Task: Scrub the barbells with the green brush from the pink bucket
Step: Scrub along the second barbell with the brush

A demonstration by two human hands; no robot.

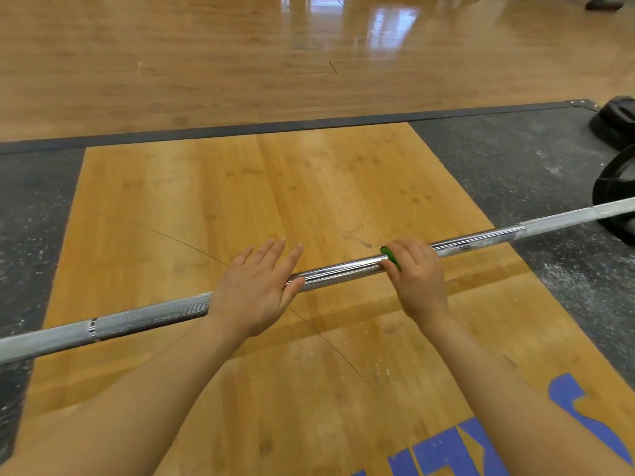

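Nearest the person, blue painted lettering point(481, 448) is showing on the wooden platform point(240, 207), cut off by the lower edge of the view. White chalky specks are lying on the wood around it. Two bare forearms are reaching forward over the platform to the barbell point(343, 267), which is running across the view from low on the left to higher on the right, raised a little off the wood and casting a shadow under it.

The left hand point(256, 286) is lying flat on the bar with fingers straight and spread, palm pressing down where the smooth chrome centre is meeting the knurled section point(154, 312). The thumb is resting along the near side of the bar. The right hand point(417, 274) is sitting further right on the chrome, fingers curled down over the green brush point(391, 257) and holding it against the bar; only a small green edge is peeking out at the left side of the fist. The two hands are well apart, with bare shiny bar between them.

Right of the right hand the bar is looking chalky white and is heading toward a black weight plate point(615, 194) at the right edge. Another black plate point(615, 121) is lying beyond it on the speckled black rubber mat point(515, 156). Past the dark platform border, a glossy wood floor point(206, 63) is stretching away with window glare on it. The pink bucket is not in view.
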